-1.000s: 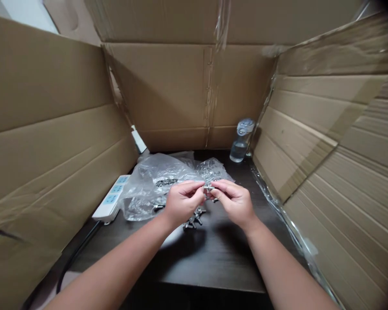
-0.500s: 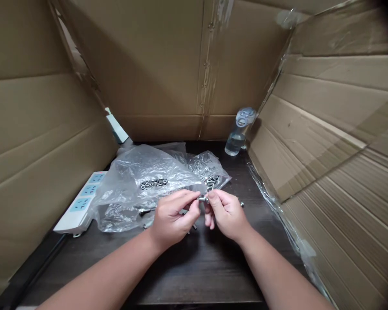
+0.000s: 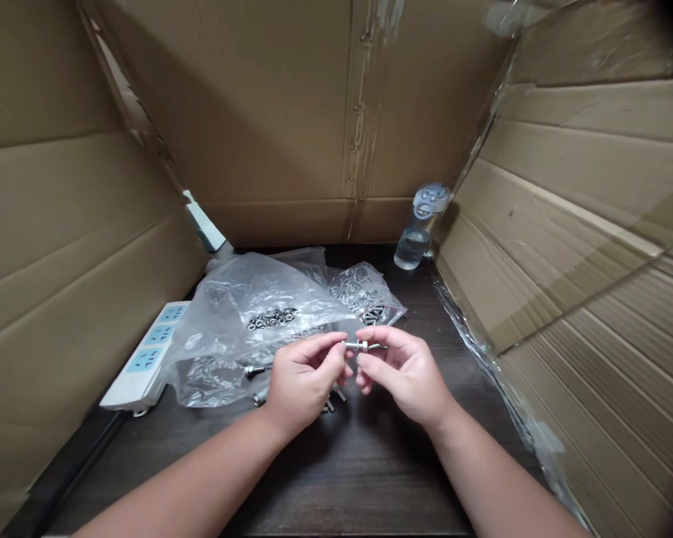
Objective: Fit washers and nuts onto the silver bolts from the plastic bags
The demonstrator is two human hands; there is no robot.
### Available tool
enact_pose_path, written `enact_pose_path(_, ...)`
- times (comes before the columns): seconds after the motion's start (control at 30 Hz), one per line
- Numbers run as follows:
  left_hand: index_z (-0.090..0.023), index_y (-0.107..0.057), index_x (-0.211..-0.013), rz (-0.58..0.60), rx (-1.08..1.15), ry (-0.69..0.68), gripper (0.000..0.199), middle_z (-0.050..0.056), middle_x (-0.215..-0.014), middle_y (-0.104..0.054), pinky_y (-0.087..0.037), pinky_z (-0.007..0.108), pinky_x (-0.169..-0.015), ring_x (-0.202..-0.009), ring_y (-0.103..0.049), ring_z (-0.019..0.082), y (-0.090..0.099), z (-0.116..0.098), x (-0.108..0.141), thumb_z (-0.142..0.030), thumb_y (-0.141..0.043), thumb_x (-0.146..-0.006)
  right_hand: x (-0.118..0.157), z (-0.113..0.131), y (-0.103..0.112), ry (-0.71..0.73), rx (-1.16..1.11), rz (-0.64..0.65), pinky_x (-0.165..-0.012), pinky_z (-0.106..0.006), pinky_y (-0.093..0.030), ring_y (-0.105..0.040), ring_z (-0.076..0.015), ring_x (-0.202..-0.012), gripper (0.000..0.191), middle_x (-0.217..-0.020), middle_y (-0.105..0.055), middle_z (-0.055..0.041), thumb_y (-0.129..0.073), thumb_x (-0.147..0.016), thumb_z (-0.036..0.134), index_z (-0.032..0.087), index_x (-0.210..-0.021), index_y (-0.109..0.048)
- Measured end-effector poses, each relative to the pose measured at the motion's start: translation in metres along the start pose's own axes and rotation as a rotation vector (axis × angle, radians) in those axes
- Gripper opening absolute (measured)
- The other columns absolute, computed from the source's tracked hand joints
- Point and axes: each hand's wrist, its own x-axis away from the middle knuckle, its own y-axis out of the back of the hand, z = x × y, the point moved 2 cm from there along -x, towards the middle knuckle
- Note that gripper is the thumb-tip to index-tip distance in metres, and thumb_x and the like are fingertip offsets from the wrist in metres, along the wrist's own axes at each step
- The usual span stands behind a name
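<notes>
Between my hands, a silver bolt (image 3: 351, 345) lies roughly level with a nut (image 3: 363, 346) on its shaft. My left hand (image 3: 306, 377) pinches the bolt's left end between thumb and forefinger. Around the nut, the thumb and forefinger of my right hand (image 3: 407, 370) are parted, one below and one above it. Whether they touch the nut is hard to tell. Several loose bolts (image 3: 330, 406) lie on the dark table beyond and under my left hand. Another bolt with a dark part (image 3: 253, 371) rests left of that hand.
A clear plastic bag (image 3: 218, 299) with several nuts (image 3: 272, 320) spreads behind my left hand. Behind my right hand lies a smaller bag of screws (image 3: 362, 288). A water bottle (image 3: 413, 243) stands back right, a white power strip (image 3: 146, 359) lies left, and cardboard walls (image 3: 274, 149) enclose the table.
My right thumb and forefinger have moved apart, and the nut now shows between them. My left hand keeps its pinch on the bolt. The whole view has shifted slightly.
</notes>
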Motion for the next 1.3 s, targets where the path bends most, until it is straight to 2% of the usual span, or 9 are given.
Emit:
enact_pose_path(0.13, -0.013, -0.071, -0.088, 0.085, 0.004, -0.061, 0.013, 0.002, -0.063, -0.065, -0.052, 0.021, -0.042, -0.046, -0.060, 0.010, 0.000, 0.001, -0.001, -0.016, -0.062, -0.079, 0.002, 0.003, -0.002, -0.016, 0.063, -0.077, -0.044, -0.022, -0.050, -0.059, -0.0113, -0.046, 0.028, -0.055, -0.063, -0.0006, -0.073, -0.073, 0.029, 0.011, -0.093, -0.066)
enact_pose_path(0.37, -0.020, -0.070, -0.103, 0.250, -0.110, -0.360, 0.029, 0.002, -0.069, -0.063, -0.051, 0.022, -0.049, -0.054, -0.059, 0.010, 0.003, -0.012, -0.004, -0.006, -0.060, -0.079, 0.004, 0.010, 0.000, 0.014, 0.192, -0.040, -0.038, -0.020, -0.044, -0.053, -0.0094, -0.040, 0.025, -0.048, -0.058, 0.0007, -0.062, -0.083, 0.036, 0.011, -0.085, -0.067)
enact_pose_path(0.53, -0.018, -0.067, -0.106, 0.261, -0.284, -0.505, 0.031, 0.003, -0.069, -0.064, -0.050, 0.024, -0.055, -0.057, -0.058, 0.010, 0.004, -0.012, -0.004, -0.004, -0.057, -0.080, 0.005, 0.010, 0.001, 0.017, 0.254, -0.033, -0.034, -0.018, -0.038, -0.046, -0.0078, -0.035, 0.031, -0.044, -0.053, 0.0031, -0.059, -0.085, 0.042, 0.014, -0.073, -0.062)
enact_pose_path(0.63, -0.016, -0.065, -0.107, 0.248, -0.400, -0.567, 0.029, 0.004, -0.070, -0.064, -0.049, 0.025, -0.058, -0.062, -0.058, 0.012, 0.005, -0.010, -0.003, -0.005, -0.056, -0.081, 0.005, 0.006, 0.002, 0.000, 0.348, -0.054, -0.034, -0.017, -0.035, -0.044, -0.0067, -0.032, 0.044, -0.039, -0.048, 0.0029, -0.056, -0.085, 0.048, 0.014, -0.058, -0.054)
enact_pose_path(0.73, -0.015, -0.062, -0.107, 0.228, -0.449, -0.580, 0.027, 0.003, -0.070, -0.062, -0.048, 0.025, -0.059, -0.063, -0.057, 0.012, 0.005, -0.008, -0.002, -0.006, -0.053, -0.083, 0.004, -0.002, 0.004, -0.065, 0.368, -0.097, -0.032, -0.017, -0.035, -0.048, -0.0079, -0.033, 0.053, -0.043, -0.050, 0.0008, -0.046, -0.086, 0.058, 0.013, -0.059, -0.055)
enact_pose_path(0.83, -0.016, -0.061, -0.106, 0.189, -0.459, -0.574, 0.023, 0.002, -0.068, -0.061, -0.048, 0.025, -0.059, -0.061, -0.056, 0.011, 0.006, -0.008, -0.002, -0.010, -0.051, -0.086, 0.003, -0.005, 0.003, -0.077, 0.183, -0.113, -0.033, -0.020, -0.041, -0.056, -0.0110, -0.040, 0.054, -0.060, -0.057, -0.0012, -0.040, -0.086, 0.063, 0.012, -0.084, -0.060)
enact_pose_path(0.97, -0.017, -0.061, -0.103, 0.136, -0.454, -0.543, 0.019, 0.002, -0.071, -0.060, -0.048, 0.025, -0.059, -0.062, -0.057, 0.012, 0.007, -0.007, -0.001, -0.013, -0.052, -0.087, 0.005, 0.004, -0.001, 0.072, 0.069, -0.042, -0.049, -0.027, -0.055, -0.064, -0.0151, -0.055, 0.034, -0.068, -0.063, -0.0017, -0.059, -0.084, 0.043, 0.016, -0.104, -0.060)
enact_pose_path(1.1, -0.018, -0.061, -0.103, 0.133, -0.442, -0.524, 0.020, 0.003, -0.075, -0.060, -0.049, 0.024, -0.059, -0.061, -0.058, 0.011, 0.006, -0.006, -0.001, -0.013, -0.051, -0.087, 0.009, 0.012, -0.005, 0.185, 0.189, -0.040, -0.057, -0.032, -0.058, -0.067, -0.0169, -0.059, 0.020, -0.072, -0.067, -0.0038, -0.062, -0.083, 0.031, 0.016, -0.096, -0.066)
enact_pose_path(1.3, -0.018, -0.062, -0.105, 0.155, -0.472, -0.599, 0.023, 0.003, -0.072, -0.061, -0.049, 0.025, -0.061, -0.063, -0.058, 0.012, 0.007, -0.007, -0.001, -0.010, -0.053, -0.085, 0.010, 0.005, -0.008, 0.084, 0.242, -0.069, -0.043, -0.024, -0.051, -0.060, -0.0128, -0.043, 0.031, -0.053, -0.060, -0.0004, -0.056, -0.086, 0.043, 0.014, -0.077, -0.062)
